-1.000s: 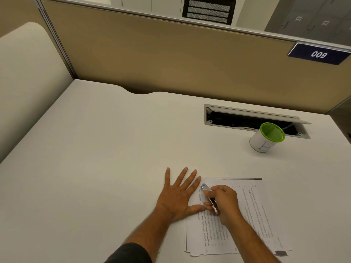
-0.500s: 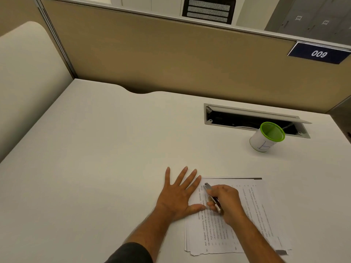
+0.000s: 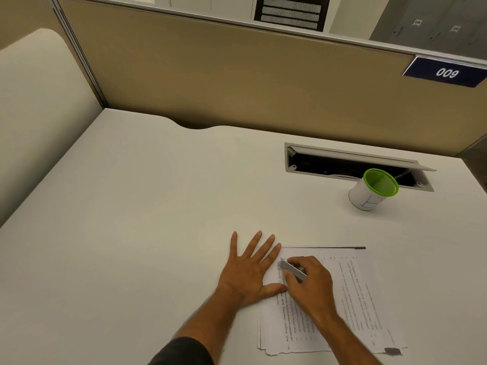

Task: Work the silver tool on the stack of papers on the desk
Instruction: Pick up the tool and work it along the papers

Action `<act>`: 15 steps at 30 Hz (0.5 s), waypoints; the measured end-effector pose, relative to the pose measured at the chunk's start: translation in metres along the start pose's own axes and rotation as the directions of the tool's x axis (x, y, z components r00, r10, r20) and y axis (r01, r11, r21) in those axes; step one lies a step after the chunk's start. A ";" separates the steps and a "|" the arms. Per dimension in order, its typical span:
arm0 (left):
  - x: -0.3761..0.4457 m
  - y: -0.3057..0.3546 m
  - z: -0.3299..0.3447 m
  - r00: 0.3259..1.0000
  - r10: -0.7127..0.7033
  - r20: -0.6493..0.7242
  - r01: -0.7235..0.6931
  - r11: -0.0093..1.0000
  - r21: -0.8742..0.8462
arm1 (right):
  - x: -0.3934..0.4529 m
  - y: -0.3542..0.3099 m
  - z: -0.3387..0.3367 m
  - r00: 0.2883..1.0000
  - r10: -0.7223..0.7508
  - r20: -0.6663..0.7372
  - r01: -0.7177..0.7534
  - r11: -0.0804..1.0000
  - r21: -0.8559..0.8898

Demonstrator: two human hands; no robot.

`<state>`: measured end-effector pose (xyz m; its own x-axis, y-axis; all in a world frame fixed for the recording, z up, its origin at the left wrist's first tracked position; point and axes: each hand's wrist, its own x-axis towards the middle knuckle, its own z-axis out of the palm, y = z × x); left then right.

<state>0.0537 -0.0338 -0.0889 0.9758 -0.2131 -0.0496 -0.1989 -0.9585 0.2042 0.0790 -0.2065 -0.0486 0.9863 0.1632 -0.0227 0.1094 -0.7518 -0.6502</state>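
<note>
A: Cubicle w/ a tan partition (image 3: 237, 83) at the back, white desk (image 3: 145, 206) mostly bare. Where's the work?

B: Near edge, right of centre. Stack of papers (image 3: 350, 293) lies flat, printed side up, sheets a bit fanned at the near left corner. Green-rimmed cup (image 3: 373, 189) sits well apart, far right, just beside the open cable tray (image 3: 342, 162).

A: What can go wrong from here?

B: IMO two things. Sheets aren't squared, so if the tool bites now, the lower pages may get caught off-line or missed. Also the left hand (image 3: 250, 270) is mostly on the desk, only thumb and forefinger side touching the paper edge. That's weak hold-down, so a hard press could skid the stack sideways. Its thumb is v. close to the tool too, so it could get nipped.

A: Grips?

B: Left hand is spread flat, fingers splayed, holding nothing. Right hand (image 3: 311, 283) is curled tight around the silver tool (image 3: 292, 270), thumb and fingers pinching its body, tip pointing far-left near the stack's top-left corner. Can't tell if the tip actually touches the paper.
</note>
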 end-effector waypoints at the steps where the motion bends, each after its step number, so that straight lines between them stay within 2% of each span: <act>1: 0.000 -0.001 0.000 1.000 0.000 0.003 0.000 1.000 0.002 | 0.001 0.000 0.001 1.000 -0.002 -0.005 0.002 1.000 0.002; 6: 0.000 0.000 0.001 1.000 0.002 -0.002 -0.002 1.000 -0.002 | 0.004 0.001 0.006 0.999 -0.011 -0.044 0.010 1.000 -0.018; 15: 0.000 0.000 0.000 1.000 0.004 -0.018 -0.004 1.000 0.004 | 0.004 0.002 0.008 0.997 -0.081 -0.019 0.080 0.995 -0.057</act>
<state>0.0533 -0.0334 -0.0889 0.9764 -0.2139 -0.0312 -0.2035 -0.9583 0.2005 0.0821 -0.2024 -0.0565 0.9763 0.2117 0.0444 0.1948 -0.7713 -0.6059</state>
